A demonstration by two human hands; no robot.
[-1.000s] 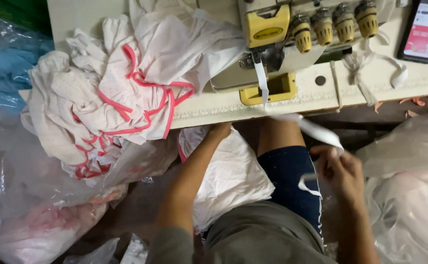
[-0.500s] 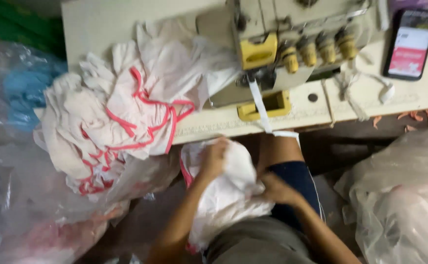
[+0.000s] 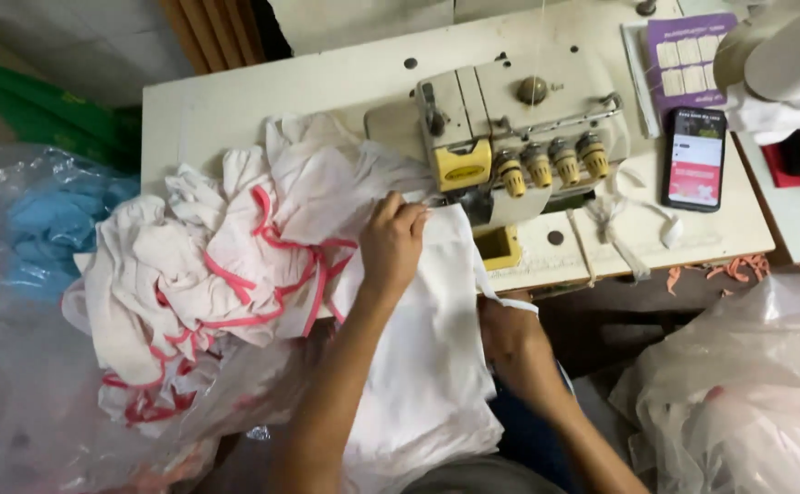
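Left hand (image 3: pixel 391 245) grips the white fabric piece's (image 3: pixel 432 366) top edge, its length running toward six o'clock, the sewing machine (image 3: pixel 510 137) at one o'clock; right hand (image 3: pixel 508 340) pinches its side.

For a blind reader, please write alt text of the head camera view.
Both hands, left hand and right hand, bring a white cloth up to a cream sewing machine on a table. White pink-trimmed garments lie piled left; a phone lies right.

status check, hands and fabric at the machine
Left hand gripping white fabric piece near the sewing machine. Right hand under its edge. Pink-trimmed pile beside.
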